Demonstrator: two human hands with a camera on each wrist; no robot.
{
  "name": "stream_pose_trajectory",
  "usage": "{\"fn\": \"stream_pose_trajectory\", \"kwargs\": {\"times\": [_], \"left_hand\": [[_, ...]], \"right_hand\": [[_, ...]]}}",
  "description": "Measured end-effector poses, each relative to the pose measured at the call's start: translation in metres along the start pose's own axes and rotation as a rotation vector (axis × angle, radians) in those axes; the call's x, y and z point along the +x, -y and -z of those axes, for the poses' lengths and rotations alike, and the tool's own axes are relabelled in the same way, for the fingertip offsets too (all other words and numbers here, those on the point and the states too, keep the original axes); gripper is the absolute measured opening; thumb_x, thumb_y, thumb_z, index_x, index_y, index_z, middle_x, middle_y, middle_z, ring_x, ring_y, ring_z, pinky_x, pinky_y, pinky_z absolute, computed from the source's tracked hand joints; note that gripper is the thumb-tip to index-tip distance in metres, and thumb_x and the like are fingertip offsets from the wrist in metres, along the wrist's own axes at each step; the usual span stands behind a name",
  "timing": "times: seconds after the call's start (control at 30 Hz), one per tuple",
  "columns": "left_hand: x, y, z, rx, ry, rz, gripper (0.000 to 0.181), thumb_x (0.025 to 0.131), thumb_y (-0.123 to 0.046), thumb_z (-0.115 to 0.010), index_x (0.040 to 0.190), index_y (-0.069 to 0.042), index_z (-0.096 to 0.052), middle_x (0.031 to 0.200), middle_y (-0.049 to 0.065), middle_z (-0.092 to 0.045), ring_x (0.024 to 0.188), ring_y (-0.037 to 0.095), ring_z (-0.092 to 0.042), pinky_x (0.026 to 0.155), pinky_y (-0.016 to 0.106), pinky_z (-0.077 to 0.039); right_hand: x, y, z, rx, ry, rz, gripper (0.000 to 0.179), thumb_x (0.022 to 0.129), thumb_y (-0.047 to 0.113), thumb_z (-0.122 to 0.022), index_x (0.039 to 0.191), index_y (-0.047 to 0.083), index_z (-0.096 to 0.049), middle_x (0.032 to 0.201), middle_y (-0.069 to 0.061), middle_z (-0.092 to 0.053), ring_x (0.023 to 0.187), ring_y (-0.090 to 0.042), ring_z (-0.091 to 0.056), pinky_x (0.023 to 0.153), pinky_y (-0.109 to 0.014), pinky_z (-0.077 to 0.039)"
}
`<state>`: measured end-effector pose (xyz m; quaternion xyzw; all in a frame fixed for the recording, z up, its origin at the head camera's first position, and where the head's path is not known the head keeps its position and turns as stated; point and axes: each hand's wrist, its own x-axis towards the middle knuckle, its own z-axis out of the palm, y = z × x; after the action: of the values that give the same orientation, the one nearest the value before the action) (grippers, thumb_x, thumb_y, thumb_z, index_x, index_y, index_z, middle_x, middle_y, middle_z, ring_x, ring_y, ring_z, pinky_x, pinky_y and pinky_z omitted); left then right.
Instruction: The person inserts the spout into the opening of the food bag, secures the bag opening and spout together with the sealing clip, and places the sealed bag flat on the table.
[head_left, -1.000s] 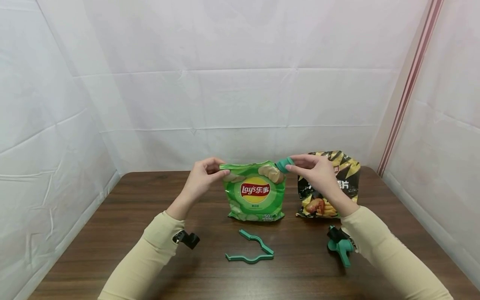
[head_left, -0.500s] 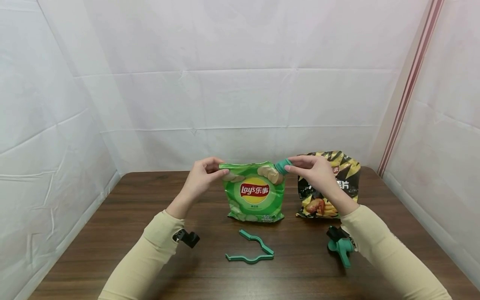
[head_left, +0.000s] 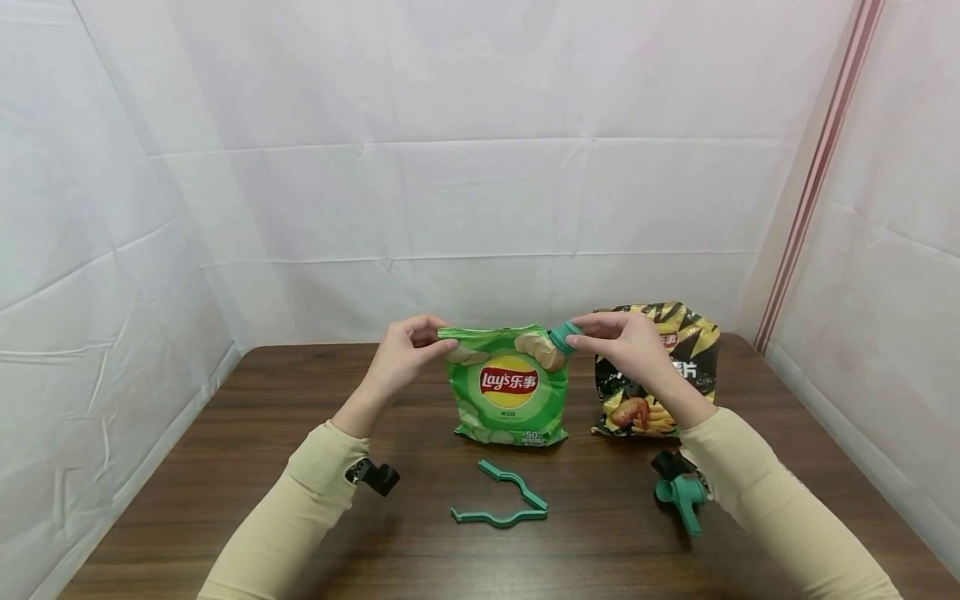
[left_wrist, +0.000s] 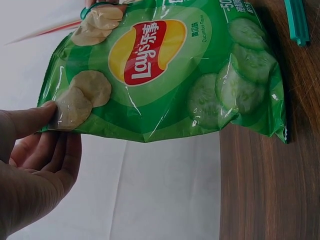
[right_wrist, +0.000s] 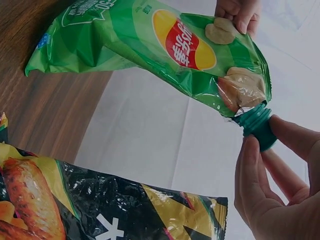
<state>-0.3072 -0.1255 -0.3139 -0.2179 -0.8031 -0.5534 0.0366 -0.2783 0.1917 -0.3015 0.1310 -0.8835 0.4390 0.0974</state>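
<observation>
A green Lay's chip bag (head_left: 510,417) stands upright on the table, held by its top corners. With thumb and fingers my left hand (head_left: 402,357) pinches its top left corner. My right hand (head_left: 637,348) pinches a green threaded plastic spout (right_wrist: 261,127) between thumb and fingers. In the right wrist view, the spout's threaded end sits at the bag's cut top right corner, where a bit of silvery lining shows. How far the spout goes into the bag is hidden.
A black and yellow chip bag (head_left: 633,417) stands behind my right forearm. Before the green bag lies an opened green bag clip (head_left: 506,518). A green piece with a round end and a handle (head_left: 684,498) lies near my right sleeve. White sheeting (head_left: 480,200) surrounds the wooden table (head_left: 300,400).
My right hand has shifted slightly left and down with the spout, closer against the bag's corner. The left hand keeps its grip in the same place.
</observation>
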Motion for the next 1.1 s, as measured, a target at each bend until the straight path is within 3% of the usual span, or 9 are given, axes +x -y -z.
{"fn": "stream_pose_trajectory", "kwargs": {"times": [0.07,0.27,0.83,1.1], "left_hand": [[0.000,0.000,0.000,0.010,-0.004,-0.005,0.020,0.080,-0.026,-0.066,0.095,-0.014,-0.064,0.083,0.008,-0.065,0.076,0.020,-0.060,0.068,0.031,-0.047],[-0.010,-0.023,0.000,0.011,0.003,0.003,0.019,0.082,-0.015,-0.063,0.098,-0.004,-0.063,0.085,0.019,-0.064,0.080,0.034,-0.059,0.068,0.031,-0.046],[-0.010,-0.025,0.000,-0.007,0.017,0.010,0.019,0.082,-0.015,-0.063,0.098,-0.005,-0.062,0.085,0.021,-0.062,0.083,0.041,-0.056,0.067,0.032,-0.044],[-0.010,-0.024,-0.001,-0.002,0.018,0.009,0.019,0.082,-0.016,-0.064,0.098,-0.005,-0.062,0.086,0.019,-0.063,0.081,0.034,-0.059,0.070,0.036,-0.046]], "right_hand": [[0.002,0.000,-0.001,0.001,0.020,0.009,0.039,0.073,0.047,-0.067,0.104,0.024,-0.065,0.100,-0.002,-0.066,0.090,-0.015,-0.062,0.075,-0.036,-0.049],[0.003,0.000,-0.003,-0.006,0.050,-0.012,0.039,0.073,0.047,-0.067,0.105,0.024,-0.065,0.099,-0.002,-0.066,0.090,-0.015,-0.062,0.074,-0.036,-0.049],[0.002,0.005,-0.003,0.019,0.000,-0.045,0.041,0.069,0.049,-0.069,0.101,0.023,-0.066,0.095,-0.001,-0.067,0.088,-0.015,-0.062,0.074,-0.036,-0.048],[0.005,0.003,-0.004,0.038,0.009,-0.053,0.046,0.068,0.054,-0.068,0.102,0.024,-0.066,0.096,0.000,-0.067,0.085,-0.014,-0.062,0.073,-0.037,-0.048]]}}
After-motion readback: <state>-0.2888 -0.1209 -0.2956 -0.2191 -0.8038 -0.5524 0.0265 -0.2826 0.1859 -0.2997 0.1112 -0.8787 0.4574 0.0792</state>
